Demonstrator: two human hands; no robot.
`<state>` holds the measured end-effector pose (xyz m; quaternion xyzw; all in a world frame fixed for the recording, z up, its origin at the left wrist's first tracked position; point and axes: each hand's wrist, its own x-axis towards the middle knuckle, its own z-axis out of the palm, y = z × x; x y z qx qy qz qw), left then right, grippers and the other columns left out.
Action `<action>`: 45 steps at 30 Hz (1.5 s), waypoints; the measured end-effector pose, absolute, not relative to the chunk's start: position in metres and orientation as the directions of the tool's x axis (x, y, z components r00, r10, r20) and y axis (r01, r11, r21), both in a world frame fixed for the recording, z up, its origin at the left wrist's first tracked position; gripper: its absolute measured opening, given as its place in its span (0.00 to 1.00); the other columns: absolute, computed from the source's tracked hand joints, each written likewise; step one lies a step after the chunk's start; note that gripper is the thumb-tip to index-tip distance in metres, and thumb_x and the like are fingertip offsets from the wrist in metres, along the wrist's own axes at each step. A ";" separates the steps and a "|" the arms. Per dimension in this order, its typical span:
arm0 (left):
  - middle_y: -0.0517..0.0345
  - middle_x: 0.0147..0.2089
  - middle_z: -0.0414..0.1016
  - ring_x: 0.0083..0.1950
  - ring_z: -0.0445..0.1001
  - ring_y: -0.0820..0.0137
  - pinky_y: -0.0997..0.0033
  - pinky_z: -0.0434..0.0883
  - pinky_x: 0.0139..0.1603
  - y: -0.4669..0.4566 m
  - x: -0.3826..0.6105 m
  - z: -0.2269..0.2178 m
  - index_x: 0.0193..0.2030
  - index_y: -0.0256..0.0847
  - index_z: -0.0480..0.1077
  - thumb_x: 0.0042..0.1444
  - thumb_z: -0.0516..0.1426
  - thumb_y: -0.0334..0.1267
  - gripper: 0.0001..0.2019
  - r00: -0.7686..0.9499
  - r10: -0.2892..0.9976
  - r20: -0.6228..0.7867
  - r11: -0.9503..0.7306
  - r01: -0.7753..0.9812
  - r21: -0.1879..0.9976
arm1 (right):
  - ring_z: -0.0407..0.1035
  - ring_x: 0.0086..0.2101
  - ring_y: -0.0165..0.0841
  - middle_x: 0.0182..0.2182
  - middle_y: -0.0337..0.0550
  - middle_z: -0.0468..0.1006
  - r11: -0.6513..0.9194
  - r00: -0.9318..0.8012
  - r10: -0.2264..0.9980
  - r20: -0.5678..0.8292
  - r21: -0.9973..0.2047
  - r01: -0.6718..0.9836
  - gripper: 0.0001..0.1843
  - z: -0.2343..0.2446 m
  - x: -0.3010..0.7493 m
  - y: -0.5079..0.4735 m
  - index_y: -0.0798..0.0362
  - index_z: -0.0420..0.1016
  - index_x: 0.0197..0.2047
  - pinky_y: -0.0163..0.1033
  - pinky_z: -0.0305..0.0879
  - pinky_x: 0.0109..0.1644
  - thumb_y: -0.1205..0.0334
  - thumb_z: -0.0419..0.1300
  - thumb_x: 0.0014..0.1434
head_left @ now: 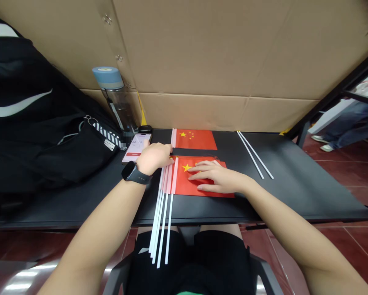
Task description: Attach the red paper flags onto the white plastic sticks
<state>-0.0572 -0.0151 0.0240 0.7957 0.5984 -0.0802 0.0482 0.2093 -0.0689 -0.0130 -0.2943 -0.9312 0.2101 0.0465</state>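
Head view: left hand (154, 159) curls over the white sticks (162, 217) at the 9 o'clock edge of the red flag stack (184, 184), clamp unclear; right hand (217, 176), fingers apart, presses flat, holding layers square.

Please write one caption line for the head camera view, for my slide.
Left hand and right hand rest on stacked Chinese flags with white sticks on a black table.
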 end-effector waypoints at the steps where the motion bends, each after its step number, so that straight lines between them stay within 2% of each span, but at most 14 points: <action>1: 0.46 0.48 0.85 0.53 0.80 0.49 0.44 0.60 0.63 -0.015 -0.057 0.024 0.59 0.45 0.76 0.62 0.57 0.46 0.21 0.268 0.945 -0.189 -0.276 0.961 -0.021 | 0.57 0.71 0.51 0.73 0.40 0.67 0.743 -0.827 0.562 -0.031 -0.422 0.520 0.25 -0.013 0.209 -0.069 0.41 0.76 0.68 0.61 0.52 0.74 0.45 0.57 0.73; 8: 0.47 0.51 0.85 0.56 0.79 0.47 0.44 0.59 0.64 -0.012 -0.061 0.028 0.62 0.48 0.75 0.62 0.59 0.52 0.24 0.262 0.939 -0.224 -0.269 0.963 -0.002 | 0.59 0.70 0.49 0.71 0.40 0.70 0.754 -0.844 0.537 0.001 -0.450 0.479 0.22 -0.013 0.210 -0.069 0.40 0.79 0.65 0.61 0.51 0.74 0.47 0.58 0.73; 15: 0.47 0.53 0.85 0.57 0.79 0.49 0.45 0.60 0.64 -0.016 -0.059 0.037 0.64 0.47 0.74 0.61 0.59 0.53 0.27 0.243 0.924 -0.294 -0.259 0.966 -0.017 | 0.60 0.70 0.49 0.70 0.41 0.71 0.757 -0.845 0.535 0.013 -0.451 0.472 0.20 -0.012 0.210 -0.069 0.40 0.80 0.63 0.61 0.52 0.73 0.49 0.59 0.72; 29: 0.46 0.52 0.85 0.56 0.79 0.48 0.44 0.60 0.64 -0.013 -0.060 0.034 0.62 0.47 0.76 0.61 0.60 0.55 0.26 0.249 0.929 -0.274 -0.268 0.963 -0.034 | 0.61 0.69 0.49 0.69 0.43 0.72 0.757 -0.864 0.503 0.011 -0.488 0.435 0.19 -0.010 0.207 -0.071 0.41 0.81 0.62 0.61 0.55 0.72 0.52 0.61 0.71; 40: 0.47 0.52 0.85 0.57 0.79 0.47 0.45 0.61 0.64 -0.012 -0.062 0.035 0.61 0.48 0.76 0.61 0.61 0.55 0.25 0.260 0.933 -0.250 -0.272 0.962 -0.012 | 0.59 0.70 0.49 0.70 0.41 0.71 0.750 -0.861 0.509 0.011 -0.496 0.438 0.20 -0.011 0.206 -0.071 0.39 0.80 0.63 0.62 0.54 0.72 0.52 0.61 0.71; 45: 0.47 0.51 0.85 0.57 0.79 0.47 0.44 0.61 0.64 -0.011 -0.062 0.033 0.62 0.48 0.76 0.61 0.59 0.56 0.26 0.261 0.933 -0.248 -0.271 0.962 -0.005 | 0.58 0.70 0.49 0.71 0.41 0.70 0.747 -0.865 0.502 0.013 -0.510 0.426 0.27 -0.013 0.205 -0.070 0.39 0.73 0.70 0.60 0.54 0.73 0.51 0.61 0.70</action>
